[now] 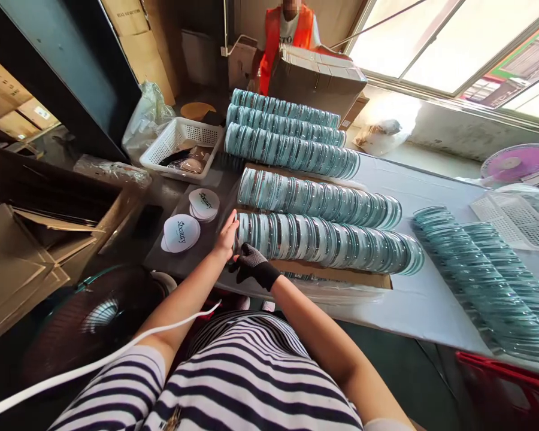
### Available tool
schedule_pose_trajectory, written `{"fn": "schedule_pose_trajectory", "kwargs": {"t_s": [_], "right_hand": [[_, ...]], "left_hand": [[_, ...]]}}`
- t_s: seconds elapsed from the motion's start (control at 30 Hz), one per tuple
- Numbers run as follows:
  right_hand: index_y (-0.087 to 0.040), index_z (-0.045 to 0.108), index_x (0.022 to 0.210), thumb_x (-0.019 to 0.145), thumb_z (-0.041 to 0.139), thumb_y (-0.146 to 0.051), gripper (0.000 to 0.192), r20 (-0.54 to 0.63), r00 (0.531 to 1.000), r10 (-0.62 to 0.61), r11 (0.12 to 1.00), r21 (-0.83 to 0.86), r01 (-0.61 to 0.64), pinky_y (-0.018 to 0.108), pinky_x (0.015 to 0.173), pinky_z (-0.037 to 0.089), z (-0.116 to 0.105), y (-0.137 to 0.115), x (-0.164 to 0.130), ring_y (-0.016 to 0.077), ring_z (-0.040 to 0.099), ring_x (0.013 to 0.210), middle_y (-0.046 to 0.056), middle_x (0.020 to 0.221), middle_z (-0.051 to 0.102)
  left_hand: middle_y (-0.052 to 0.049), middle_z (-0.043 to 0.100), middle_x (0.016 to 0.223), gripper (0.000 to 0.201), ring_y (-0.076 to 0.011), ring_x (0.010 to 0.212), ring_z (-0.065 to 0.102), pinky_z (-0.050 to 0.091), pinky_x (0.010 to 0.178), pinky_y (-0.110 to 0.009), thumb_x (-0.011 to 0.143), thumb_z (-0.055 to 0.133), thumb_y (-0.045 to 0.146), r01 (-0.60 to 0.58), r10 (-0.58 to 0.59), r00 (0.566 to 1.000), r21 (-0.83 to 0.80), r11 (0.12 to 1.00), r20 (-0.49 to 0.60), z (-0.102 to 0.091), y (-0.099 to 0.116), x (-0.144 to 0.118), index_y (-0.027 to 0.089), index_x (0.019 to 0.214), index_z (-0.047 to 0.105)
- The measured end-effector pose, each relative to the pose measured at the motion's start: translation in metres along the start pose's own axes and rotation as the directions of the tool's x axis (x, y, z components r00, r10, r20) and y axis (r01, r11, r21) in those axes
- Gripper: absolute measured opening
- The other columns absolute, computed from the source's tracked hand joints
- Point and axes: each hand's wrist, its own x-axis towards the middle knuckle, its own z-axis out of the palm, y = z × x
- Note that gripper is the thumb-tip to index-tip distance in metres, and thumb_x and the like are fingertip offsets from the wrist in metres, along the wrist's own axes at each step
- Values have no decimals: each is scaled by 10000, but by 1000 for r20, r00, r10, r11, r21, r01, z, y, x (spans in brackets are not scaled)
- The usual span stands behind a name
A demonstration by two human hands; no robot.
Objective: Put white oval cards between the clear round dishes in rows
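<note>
A: Entry, head view. Left hand (227,234) bare, palm flat and fingers stretched, pressed against the near end of the nearest row of glass discs (323,240). Not gripping, just bracing the end disc.

B: And the right hand (250,263)?

A: In a dark glove, just below that same end of the row, fingers curled in. Whether it pinches a disc or only touches the edge, cannot tell; the fingertips are hidden behind the left hand.

B: Position of the row?

A: Discs stand on edge, packed face to face, lying on a flat cardboard sheet (341,276) on the white-covered surface (413,305). A second row (318,200) lies just behind it on the same cardboard. Three more rows (287,129) sit farther back, touching each other.

B: Other items?

A: Two small stacks of white round printed labels (182,232) left of the hands, near but apart from the row. A white plastic basket (179,143) behind those. Flat overlapping discs (485,281) fanned out at right. A person in an orange vest (287,33) stands at the far end behind a cardboard box (318,78).
</note>
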Motion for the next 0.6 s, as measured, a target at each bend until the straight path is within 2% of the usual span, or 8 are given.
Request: {"fn": "schedule_pose_trajectory", "kwargs": {"t_s": [0.07, 0.13, 0.23, 0.3, 0.37, 0.43, 0.53, 0.6], "right_hand": [[-201, 466, 1074, 930, 477, -503, 335, 133, 989, -62, 944, 330, 15, 299, 578, 572, -3, 4, -2, 129, 615, 568, -15, 664, 623], [-193, 485, 1003, 877, 542, -558, 390, 212, 977, -28, 890, 451, -72, 280, 526, 559, -8, 5, 1, 122, 581, 504, -46, 567, 560], [-175, 515, 808, 832, 626, -536, 378, 238, 952, 190, 966, 130, -225, 226, 437, 492, -16, 2, 9, 111, 526, 402, -39, 461, 513], [-168, 521, 746, 874, 590, -484, 347, 248, 935, 253, 967, -35, -252, 232, 438, 486, -17, -5, 11, 118, 535, 394, 3, 489, 568], [-160, 560, 766, 922, 521, -409, 297, 217, 954, 209, 971, -164, -175, 267, 504, 522, -15, -14, 3, 149, 606, 469, 49, 583, 645], [-153, 622, 833, 908, 532, -357, 235, 104, 989, 108, 938, -339, -67, 340, 642, 554, -12, -22, -12, 219, 692, 665, 105, 738, 708], [-187, 691, 991, 875, 566, -414, 284, -56, 995, -82, 827, -561, 37, 420, 780, 525, -19, -24, -39, 315, 694, 916, 138, 937, 732], [-241, 686, 1106, 897, 525, -459, 343, -193, 970, -146, 806, -591, 4, 376, 784, 515, -42, -12, -56, 287, 694, 926, 102, 968, 740]], "left_hand": [[-18, 560, 1412, 423, -230, 1323, 500, 419, 1089, -350, 831, 654, 213, 11, -9, 1000, 56, 998, -29, 0, 0, -2, 303, 1244, 655], [-16, 547, 1425, 442, -231, 1322, 500, 426, 1083, -352, 814, 679, 223, -7, 9, 999, 67, 998, -37, 0, -1, -2, 310, 1246, 651], [-3, 535, 1436, 435, -218, 1374, 439, 375, 1127, -360, 788, 703, 218, -65, 65, 998, 17, 998, 5, 1, -6, 0, 315, 1211, 663], [-13, 531, 1439, 411, -220, 1409, 390, 312, 1166, -373, 782, 710, 212, -95, 94, 995, 18, 995, 24, 1, -8, 2, 302, 1182, 675], [-34, 498, 1469, 373, -220, 1439, 335, 232, 1199, -363, 794, 699, 207, -143, 141, 990, 83, 986, 31, -1, -9, 3, 275, 1161, 682], [-55, 437, 1516, 363, -214, 1465, 277, 157, 1217, -352, 817, 676, 220, -242, 234, 970, 241, 940, 63, -4, -9, 5, 252, 1179, 668], [-100, 330, 1574, 451, -217, 1485, 220, 100, 1226, -363, 865, 626, 306, -467, 430, 881, 501, 729, 196, -11, -9, 7, 210, 1304, 579], [-141, 281, 1588, 582, -236, 1486, 211, 108, 1225, -381, 886, 591, 407, -557, 497, 823, 572, 603, 277, -19, -11, 5, 175, 1406, 470]]}}
